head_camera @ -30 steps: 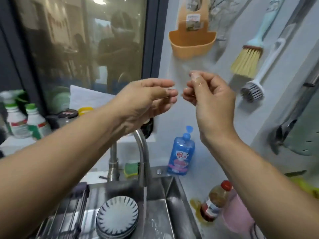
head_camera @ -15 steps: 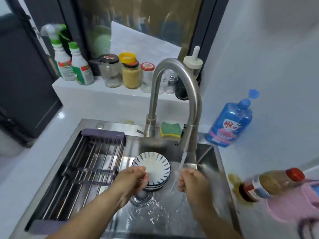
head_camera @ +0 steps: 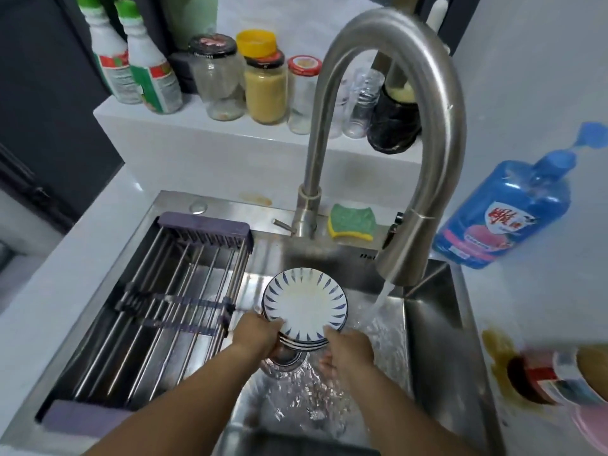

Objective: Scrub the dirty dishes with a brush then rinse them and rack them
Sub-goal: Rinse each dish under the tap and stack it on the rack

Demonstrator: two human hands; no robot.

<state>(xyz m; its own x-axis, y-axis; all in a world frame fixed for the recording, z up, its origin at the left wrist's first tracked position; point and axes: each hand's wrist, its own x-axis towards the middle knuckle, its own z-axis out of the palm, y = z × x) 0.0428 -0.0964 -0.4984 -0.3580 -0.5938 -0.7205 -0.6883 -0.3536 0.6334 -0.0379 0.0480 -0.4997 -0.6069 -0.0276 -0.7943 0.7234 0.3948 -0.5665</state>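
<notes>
A stack of small white plates (head_camera: 304, 304) with blue radial stripes sits in the steel sink (head_camera: 431, 327), just left of the running water (head_camera: 381, 297). My left hand (head_camera: 258, 337) grips the stack's near-left edge, fingers curled under it. On the near-right edge, my right hand (head_camera: 350, 352) holds the stack with its thumb on the top rim and fingers below. Water splashes over the sink floor beneath my hands. No brush is in view.
A roll-up metal drying rack (head_camera: 171, 291) spans the sink's left half. The tall curved faucet (head_camera: 437, 93) arches overhead. A green-yellow sponge (head_camera: 352, 220) lies behind it, a blue soap bottle (head_camera: 506, 218) stands to the right, a tipped bottle (head_camera: 559, 380) lies on a stained counter, and jars (head_camera: 266, 90) line the ledge.
My hands came down from the wall area to the sink and took hold of the plate stack. The view tilted down and closer.
</notes>
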